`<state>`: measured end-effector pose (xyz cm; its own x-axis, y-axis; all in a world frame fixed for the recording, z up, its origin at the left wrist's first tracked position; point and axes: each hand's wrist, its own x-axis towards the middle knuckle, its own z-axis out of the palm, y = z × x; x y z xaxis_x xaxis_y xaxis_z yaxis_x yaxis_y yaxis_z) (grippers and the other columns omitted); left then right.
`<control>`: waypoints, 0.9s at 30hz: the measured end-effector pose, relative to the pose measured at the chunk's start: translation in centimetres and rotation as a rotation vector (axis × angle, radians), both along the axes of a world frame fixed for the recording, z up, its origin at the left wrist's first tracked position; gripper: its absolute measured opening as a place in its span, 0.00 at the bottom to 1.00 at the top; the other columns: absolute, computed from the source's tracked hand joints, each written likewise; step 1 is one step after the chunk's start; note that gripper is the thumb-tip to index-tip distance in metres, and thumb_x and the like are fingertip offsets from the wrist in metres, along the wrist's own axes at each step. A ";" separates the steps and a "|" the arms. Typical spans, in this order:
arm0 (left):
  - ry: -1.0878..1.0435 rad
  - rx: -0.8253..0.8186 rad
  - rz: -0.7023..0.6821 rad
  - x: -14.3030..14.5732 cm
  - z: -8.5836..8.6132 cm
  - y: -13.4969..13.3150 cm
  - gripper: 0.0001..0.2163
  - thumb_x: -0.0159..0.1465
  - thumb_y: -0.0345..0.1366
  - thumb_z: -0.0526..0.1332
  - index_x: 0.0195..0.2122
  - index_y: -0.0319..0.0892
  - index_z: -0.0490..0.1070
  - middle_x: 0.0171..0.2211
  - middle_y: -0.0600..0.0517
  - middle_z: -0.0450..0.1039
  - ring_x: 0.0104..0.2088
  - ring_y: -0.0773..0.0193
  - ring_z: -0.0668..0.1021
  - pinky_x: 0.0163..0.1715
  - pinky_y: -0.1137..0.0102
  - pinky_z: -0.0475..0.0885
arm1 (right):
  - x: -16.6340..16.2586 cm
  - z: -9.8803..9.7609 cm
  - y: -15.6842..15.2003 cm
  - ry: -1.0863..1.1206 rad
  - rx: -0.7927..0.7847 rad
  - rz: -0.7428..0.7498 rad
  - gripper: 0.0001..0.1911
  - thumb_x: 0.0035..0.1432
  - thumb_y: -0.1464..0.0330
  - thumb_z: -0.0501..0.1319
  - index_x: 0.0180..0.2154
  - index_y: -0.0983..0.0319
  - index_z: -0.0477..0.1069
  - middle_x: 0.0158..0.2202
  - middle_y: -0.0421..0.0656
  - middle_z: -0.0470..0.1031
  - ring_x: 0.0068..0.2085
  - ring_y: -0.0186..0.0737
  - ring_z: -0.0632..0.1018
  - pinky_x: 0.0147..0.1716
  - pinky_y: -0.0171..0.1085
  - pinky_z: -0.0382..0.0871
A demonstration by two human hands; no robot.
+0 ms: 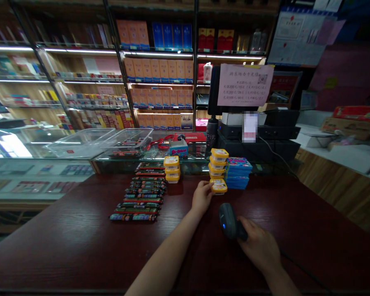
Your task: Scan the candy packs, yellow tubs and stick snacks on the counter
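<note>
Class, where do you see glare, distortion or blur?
Head view: light strips glare behind the dark counter, which carries a pale sheen; a left-hand shelf post slants, suggesting wide-angle distortion; lettering on the yellow tubs looks too soft to read; mosaic blurs a pale card.

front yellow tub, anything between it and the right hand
The only thing visible between them is the dark scanner, held in the right hand itself. The left hand is at the left edge of the front yellow tub, not in that gap.
</note>
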<state>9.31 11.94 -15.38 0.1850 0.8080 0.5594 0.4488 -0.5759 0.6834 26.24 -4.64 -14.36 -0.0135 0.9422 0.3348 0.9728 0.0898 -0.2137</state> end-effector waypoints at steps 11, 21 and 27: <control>0.177 0.261 0.689 -14.0 7.3 3.1 0.12 0.58 0.31 0.61 0.44 0.41 0.74 0.45 0.43 0.68 0.48 0.53 0.71 0.51 0.57 0.67 | 0.4 -1.1 -0.1 -0.011 0.038 0.019 0.15 0.57 0.69 0.52 0.47 0.55 0.67 0.44 0.39 0.78 0.40 0.39 0.79 0.36 0.35 0.68; 0.529 0.205 0.436 -17.7 9.5 5.4 0.13 0.60 0.27 0.56 0.42 0.45 0.75 0.52 0.48 0.71 0.46 0.59 0.76 0.47 0.66 0.71 | 0.0 -1.1 -0.1 0.057 0.024 0.007 0.15 0.57 0.70 0.52 0.45 0.54 0.68 0.41 0.39 0.78 0.37 0.40 0.79 0.34 0.36 0.67; 0.401 0.279 0.373 -16.4 10.7 4.0 0.13 0.61 0.27 0.55 0.44 0.43 0.74 0.48 0.47 0.74 0.46 0.59 0.77 0.47 0.65 0.72 | 0.1 -1.1 0.0 0.109 -0.014 0.014 0.16 0.57 0.70 0.50 0.46 0.54 0.67 0.43 0.39 0.77 0.41 0.40 0.79 0.38 0.37 0.68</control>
